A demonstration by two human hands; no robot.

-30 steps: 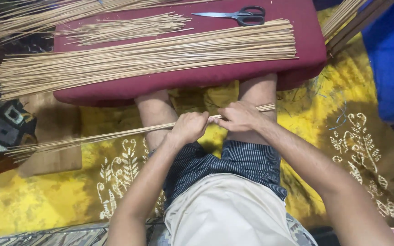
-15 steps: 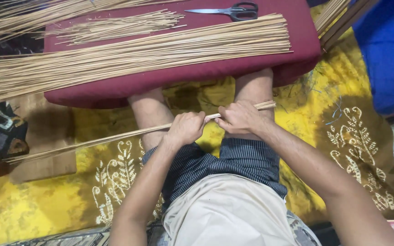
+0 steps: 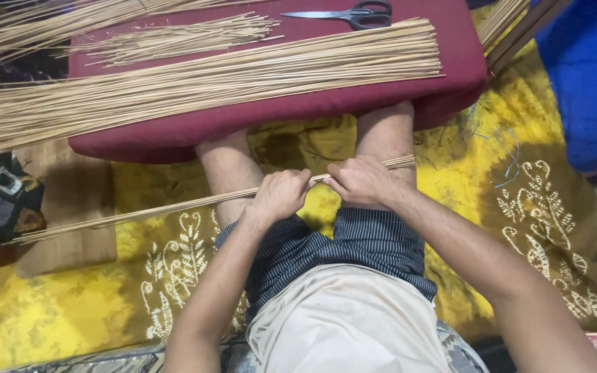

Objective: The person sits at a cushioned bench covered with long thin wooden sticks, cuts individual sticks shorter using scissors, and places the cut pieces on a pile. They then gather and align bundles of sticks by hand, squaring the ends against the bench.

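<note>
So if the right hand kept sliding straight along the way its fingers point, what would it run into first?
The right hand points left along the thin bundle of pale bamboo sticks it grips, so it would most likely meet the left hand first, which is clasped on the same bundle just beside it.

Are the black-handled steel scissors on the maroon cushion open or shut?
Shut. The black-handled steel scissors lie flat on the maroon cushion, blades together in one point, handle loops side by side.

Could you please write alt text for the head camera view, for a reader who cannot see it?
Both hands, left hand and right hand, grip a small bundle of long thin tan sticks across the lap. Beyond the knees, a dark red cushion holds more tan sticks and black-handled scissors.
</note>
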